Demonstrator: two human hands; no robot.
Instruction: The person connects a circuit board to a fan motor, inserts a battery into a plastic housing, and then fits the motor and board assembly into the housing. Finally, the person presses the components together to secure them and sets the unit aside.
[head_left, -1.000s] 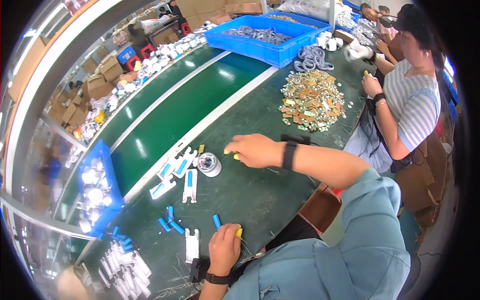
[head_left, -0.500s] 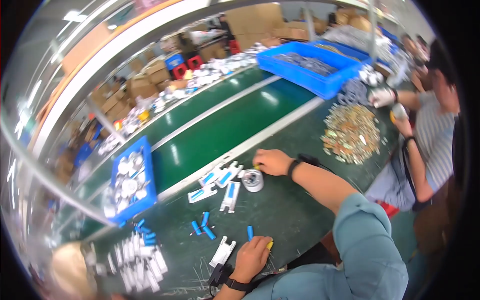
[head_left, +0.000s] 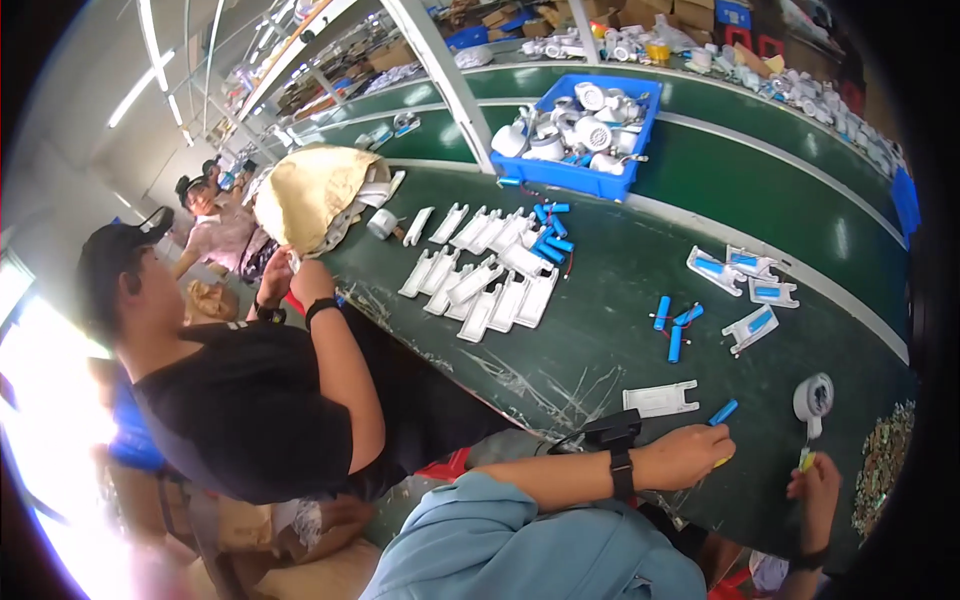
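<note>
My left hand (head_left: 688,458) rests low over the green bench, fingers curled together, with a bit of yellow at its fingertips. What it holds, if anything, is hidden. Right by its fingers lies a blue cylindrical battery (head_left: 723,411), and beside that an empty white plastic casing (head_left: 661,399). At the right, my right hand (head_left: 818,492) pinches the end of a pale strip hanging from a white tape roll (head_left: 814,397); yellow shows at its fingertips too. Farther back are several white casings with batteries in them (head_left: 750,328) and loose wired batteries (head_left: 674,343).
White casings (head_left: 478,290) lie in a pile at the middle left, next to blue batteries (head_left: 552,240). Behind stands a blue bin (head_left: 575,185) of white round-headed parts. A co-worker in black (head_left: 250,400) sits at left. Small metallic parts (head_left: 888,470) are heaped at the right edge.
The view has swung left, bringing the co-worker in black into sight. My right hand is now nearer me than the tape roll, with a strip drawn between. My left hand stays by the battery.
</note>
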